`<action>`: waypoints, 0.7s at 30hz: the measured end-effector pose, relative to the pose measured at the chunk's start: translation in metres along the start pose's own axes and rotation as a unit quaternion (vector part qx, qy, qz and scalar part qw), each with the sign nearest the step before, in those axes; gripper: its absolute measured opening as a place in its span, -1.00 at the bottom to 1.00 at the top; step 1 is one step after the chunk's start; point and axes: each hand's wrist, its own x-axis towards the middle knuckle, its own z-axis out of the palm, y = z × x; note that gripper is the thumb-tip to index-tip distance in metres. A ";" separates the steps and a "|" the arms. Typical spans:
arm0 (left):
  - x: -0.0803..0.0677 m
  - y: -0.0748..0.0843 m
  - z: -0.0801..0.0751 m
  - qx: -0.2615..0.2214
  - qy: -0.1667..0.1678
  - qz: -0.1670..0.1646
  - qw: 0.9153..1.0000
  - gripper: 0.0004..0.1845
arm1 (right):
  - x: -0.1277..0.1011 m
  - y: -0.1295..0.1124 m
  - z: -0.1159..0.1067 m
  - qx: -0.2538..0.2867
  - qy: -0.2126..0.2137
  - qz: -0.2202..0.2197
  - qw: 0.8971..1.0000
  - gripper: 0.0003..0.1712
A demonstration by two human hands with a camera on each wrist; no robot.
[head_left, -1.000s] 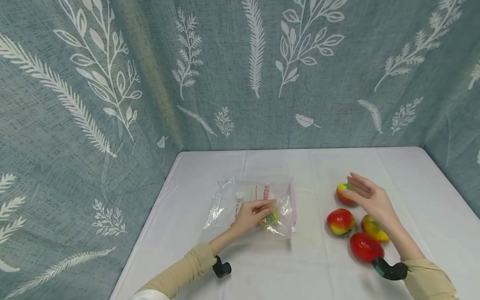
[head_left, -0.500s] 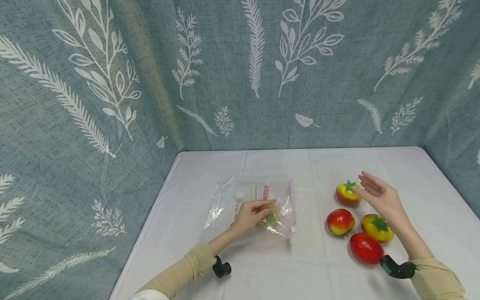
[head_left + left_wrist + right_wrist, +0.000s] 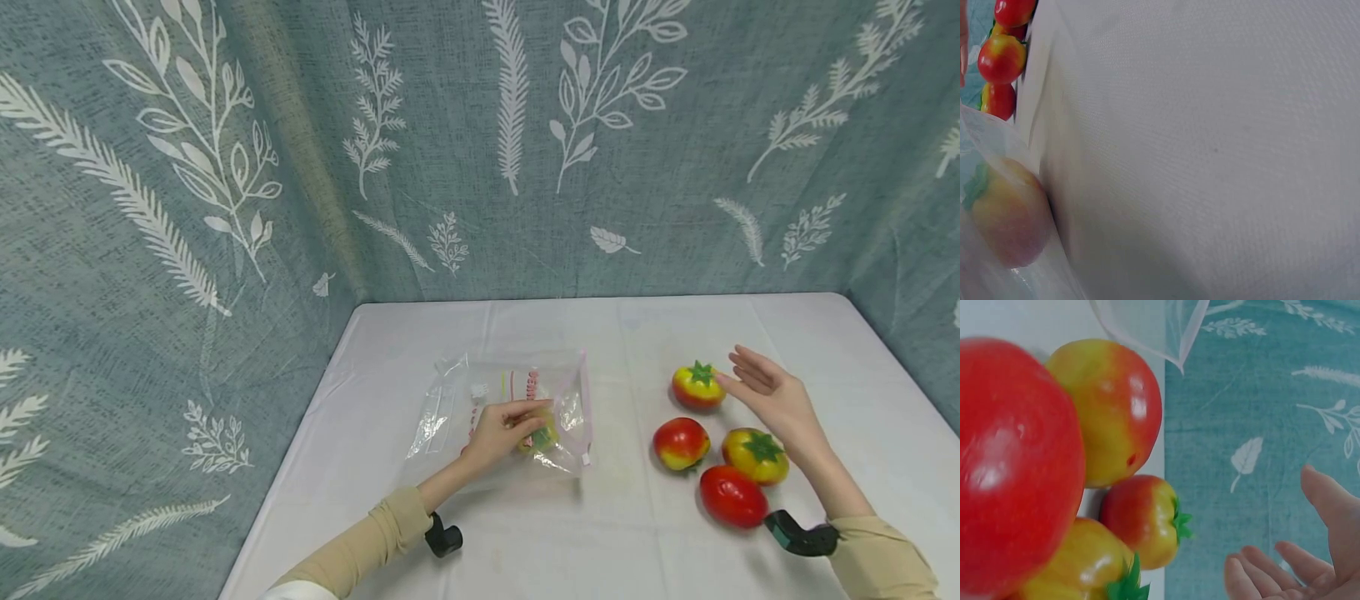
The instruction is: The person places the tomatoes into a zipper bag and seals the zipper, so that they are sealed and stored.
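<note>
My left hand [image 3: 504,427] pinches the film of a clear zip bag [image 3: 442,417] with red print, lying left of centre with its pink-edged mouth toward the right. Inside the bag is a tomato-like fruit [image 3: 1010,212], yellow to red with a green top. My right hand [image 3: 772,404] is held with fingers loosely bent and nothing in it. Its thumb tip is right at the edge of the back fruit [image 3: 693,390] in the head view. Nearer to me lie a red-yellow fruit [image 3: 680,443], a yellow one [image 3: 753,454] and a plain red one [image 3: 732,497].
A white cloth covers the table [image 3: 600,542]. Blue-green patterned curtain [image 3: 450,167] hangs behind it and along both sides. Each wrist carries a black camera mount [image 3: 444,537].
My right hand has moved rightward, away from over the back fruit, which now shows with its green top. The yellow fruit has come into fuller view. My left hand and the bag stay put.
</note>
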 end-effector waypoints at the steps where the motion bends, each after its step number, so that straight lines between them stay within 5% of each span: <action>1: 0.000 0.000 0.000 -0.001 0.000 0.000 1.000 -0.69 | 0.004 0.008 0.000 -0.005 0.004 0.001 1.000 -0.09; 9: -0.001 0.000 0.000 0.003 0.002 0.005 1.000 -0.69 | 0.022 0.054 0.000 -0.020 0.024 0.003 1.000 -0.13; 21: -0.001 0.000 0.000 0.001 0.003 0.003 1.000 -0.69 | 0.020 0.053 -0.005 -0.031 -0.001 0.024 0.999 0.00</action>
